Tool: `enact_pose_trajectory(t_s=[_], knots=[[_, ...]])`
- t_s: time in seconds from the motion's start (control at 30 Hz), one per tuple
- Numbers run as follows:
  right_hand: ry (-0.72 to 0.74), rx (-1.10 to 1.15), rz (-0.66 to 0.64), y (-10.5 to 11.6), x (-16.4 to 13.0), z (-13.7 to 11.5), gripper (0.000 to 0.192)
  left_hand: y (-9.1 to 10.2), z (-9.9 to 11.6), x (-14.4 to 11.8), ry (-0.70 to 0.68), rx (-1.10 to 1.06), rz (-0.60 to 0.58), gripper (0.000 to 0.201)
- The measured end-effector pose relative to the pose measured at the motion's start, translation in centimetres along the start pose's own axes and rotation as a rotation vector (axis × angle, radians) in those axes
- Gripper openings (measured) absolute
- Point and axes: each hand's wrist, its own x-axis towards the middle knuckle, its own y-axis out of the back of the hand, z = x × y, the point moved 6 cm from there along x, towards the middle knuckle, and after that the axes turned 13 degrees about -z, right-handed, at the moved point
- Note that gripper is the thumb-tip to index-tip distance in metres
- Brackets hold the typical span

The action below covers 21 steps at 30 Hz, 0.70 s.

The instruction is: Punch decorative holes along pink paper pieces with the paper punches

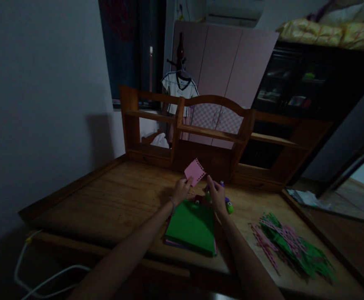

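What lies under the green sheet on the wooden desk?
Under the flat green paper sheet a stack of more sheets shows only as thin pink and purple edges along its right and near sides. Their number and faces are covered. The stack rests on the wooden desk.

Dim home bedroom, seemingly: wooden desk (113, 196), pink wardrobe (225, 62), hanging shirt (179, 89)

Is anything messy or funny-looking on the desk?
Yes. Green and pink paper strips lie in a loose, scattered heap on the desk's right side. The pink paper in the left hand has a row of small holes along its edge. The green stack looks tidy.
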Motion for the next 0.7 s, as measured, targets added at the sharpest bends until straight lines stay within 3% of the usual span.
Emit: enact_pose_trajectory(t_s=[0.2,0.4,0.7], knots=[[0.033,-0.001,0.105,0.9,-0.2,-0.7,0.048,0.2,-0.7,0.2,0.015,-0.059,0.014,0.055],[0.065,-0.032,0.117,1.1,-0.2,-1.1,0.049,0.5,-0.9,0.2,0.017,-0.1,0.069,0.055],[0.065,-0.067,0.133,1.3,-0.3,-1.1,0.052,0.4,-1.0,0.2,0.027,-0.143,0.061,0.053]])
